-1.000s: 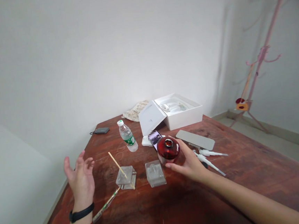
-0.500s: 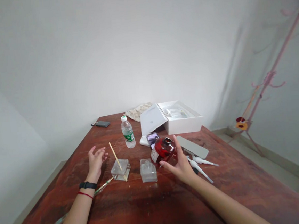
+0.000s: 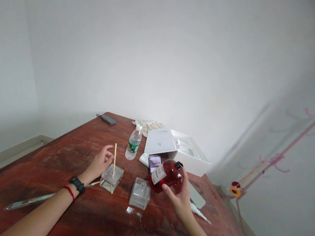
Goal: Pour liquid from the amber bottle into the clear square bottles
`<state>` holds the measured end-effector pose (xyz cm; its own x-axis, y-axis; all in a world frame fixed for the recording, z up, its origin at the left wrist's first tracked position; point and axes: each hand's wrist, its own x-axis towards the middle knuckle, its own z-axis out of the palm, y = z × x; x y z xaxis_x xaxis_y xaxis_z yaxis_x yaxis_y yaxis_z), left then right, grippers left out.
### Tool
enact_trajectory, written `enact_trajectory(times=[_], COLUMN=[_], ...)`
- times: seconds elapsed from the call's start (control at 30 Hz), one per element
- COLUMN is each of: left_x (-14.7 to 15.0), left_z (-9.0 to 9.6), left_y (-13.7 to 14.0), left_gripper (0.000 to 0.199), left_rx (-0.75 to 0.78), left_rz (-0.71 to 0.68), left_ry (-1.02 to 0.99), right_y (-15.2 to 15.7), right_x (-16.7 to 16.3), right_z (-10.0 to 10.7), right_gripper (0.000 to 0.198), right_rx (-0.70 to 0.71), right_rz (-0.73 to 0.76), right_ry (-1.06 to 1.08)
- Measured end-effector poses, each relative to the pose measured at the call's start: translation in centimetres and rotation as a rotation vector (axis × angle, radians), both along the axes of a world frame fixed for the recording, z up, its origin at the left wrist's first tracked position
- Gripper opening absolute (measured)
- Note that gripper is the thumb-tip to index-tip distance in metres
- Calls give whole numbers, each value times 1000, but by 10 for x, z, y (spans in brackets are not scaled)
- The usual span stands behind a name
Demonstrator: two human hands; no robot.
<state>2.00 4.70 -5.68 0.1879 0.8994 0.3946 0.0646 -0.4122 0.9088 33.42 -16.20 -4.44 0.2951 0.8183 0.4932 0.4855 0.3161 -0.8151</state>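
My right hand [image 3: 178, 197] is wrapped round a dark red see-through bottle [image 3: 169, 175] with a white label. It is tilted, its uncapped mouth toward the upper right. My left hand [image 3: 103, 162] is open, fingers loosely bent, just left of a thin wooden stick [image 3: 114, 156]; whether they touch is unclear. This stick stands in a square glass jar [image 3: 106, 183]. To the right, below the red bottle, is a second square glass piece [image 3: 139, 195] with a rounded knob-like shape on it. A clear plastic water bottle [image 3: 133, 144] with a green label stands behind.
A white box [image 3: 193, 162] with its lid [image 3: 159, 141] leaning on it stands at the back right, by a cloth [image 3: 148, 126]. A phone [image 3: 154, 162] and white tools [image 3: 200, 213] lie near the red bottle. A long clear packet [image 3: 29, 201] lies left.
The head view has turned and tilted. My left hand has come close to the stick, its fingers more bent. The red bottle tips further sideways in my right hand, its label turned more toward me.
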Motion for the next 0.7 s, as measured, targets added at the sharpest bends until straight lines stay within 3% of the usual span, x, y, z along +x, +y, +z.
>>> enact_trajectory(times=[0.17,0.27,0.37,0.57,0.7], left_x=[-1,-4,-5,-2,-1], left_z=[4,5,4,-4,-6], left_y=[-6,-4,-2,2,4], left_gripper=[32,24,22,29,38], left_rx=[76,116,142,123,96], left_rz=[-4,52,83,74,98], left_ry=[143,208,252,284,240], right_y=[34,55,70,75,75], right_x=[-14,-30,-40,-35,-27], right_z=[30,43,43,33,32], right_gripper=[97,90,85,117,110], right_rx=[10,-55,-60,-189,-220], right_rz=[66,190,197,243,264], right_ry=[-76,-103,-41,9,-9])
